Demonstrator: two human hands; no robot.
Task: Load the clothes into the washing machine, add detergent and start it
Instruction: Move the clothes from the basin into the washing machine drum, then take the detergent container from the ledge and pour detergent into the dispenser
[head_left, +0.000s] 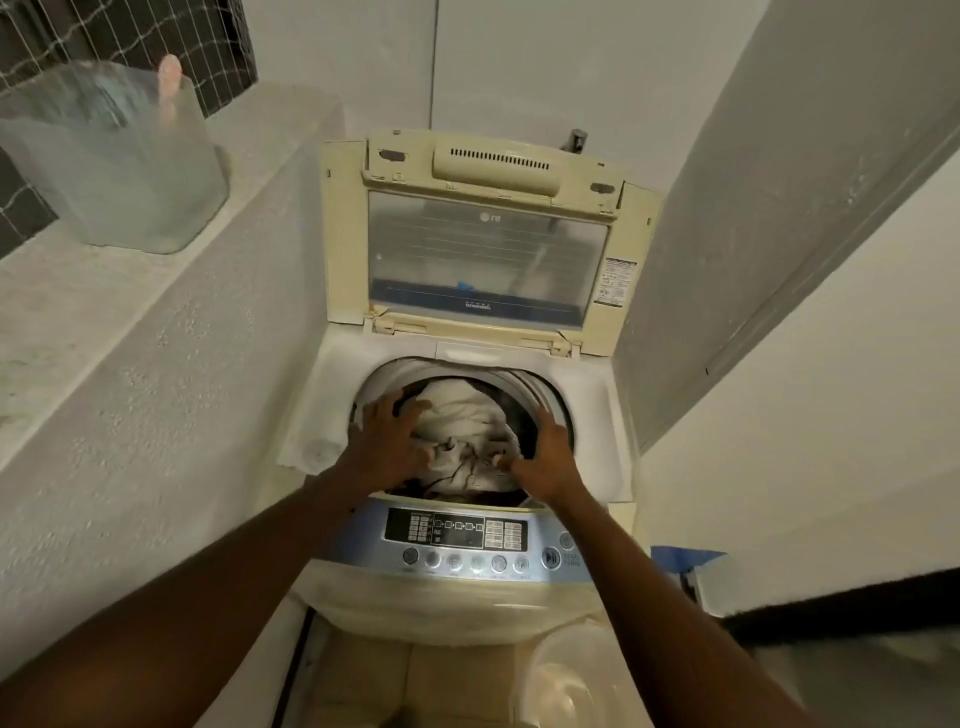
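A cream top-loading washing machine (608, 415) stands in front of me with its lid (483, 249) raised against the back wall. White and dark clothes (462, 415) fill the round drum. My left hand (392, 441) lies spread on the left side of the pile, fingers apart, pressing down on the fabric. On the right side my right hand (545, 457) presses the clothes near the drum rim, its thumb hooked on the cloth. The blue control panel (457, 540) with its buttons sits just below my wrists.
A clear plastic container (119, 161) stands on the ledge at the upper left. A rough white wall closes in on the left, another wall on the right. A translucent bucket (571, 675) sits by the machine's lower right, with a blue-and-white object (685, 566) beyond it.
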